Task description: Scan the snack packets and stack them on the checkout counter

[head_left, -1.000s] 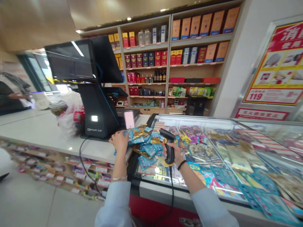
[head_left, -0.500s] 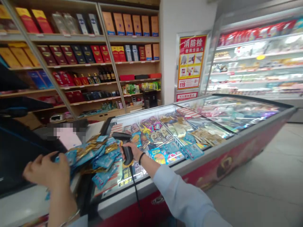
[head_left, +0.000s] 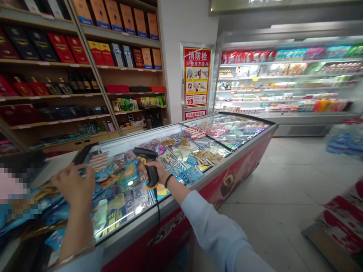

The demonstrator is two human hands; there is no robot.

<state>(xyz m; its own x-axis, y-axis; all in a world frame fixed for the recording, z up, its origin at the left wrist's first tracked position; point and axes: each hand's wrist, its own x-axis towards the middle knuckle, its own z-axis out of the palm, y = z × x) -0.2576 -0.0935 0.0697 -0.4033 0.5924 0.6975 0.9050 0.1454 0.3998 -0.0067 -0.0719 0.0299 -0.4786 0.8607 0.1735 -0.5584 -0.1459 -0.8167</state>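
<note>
My right hand (head_left: 158,170) is shut around the grip of a black handheld barcode scanner (head_left: 145,152) with yellow trim. Its cord (head_left: 157,211) hangs down past the freezer's front rim. My left hand (head_left: 74,185) hovers at the freezer's left end, fingers apart and slightly curled, with nothing visible in them. Below it lies a pile of blue and gold foil packets (head_left: 53,215), partly pixelated at the far left. Both hands are above a glass-topped chest freezer (head_left: 195,184) full of colourful packaged goods.
Wooden shelves of boxed liquor (head_left: 93,49) stand behind the freezer, and a fire hydrant instruction poster (head_left: 197,77) hangs on the wall. An open refrigerated display case (head_left: 283,83) stands at the right, beyond a tiled floor (head_left: 269,189). Red-and-white goods (head_left: 340,215) sit at lower right.
My view has swung right, away from the checkout screen and towards the freezer. My left hand has come off the packet pile, and my right hand still grips the scanner.
</note>
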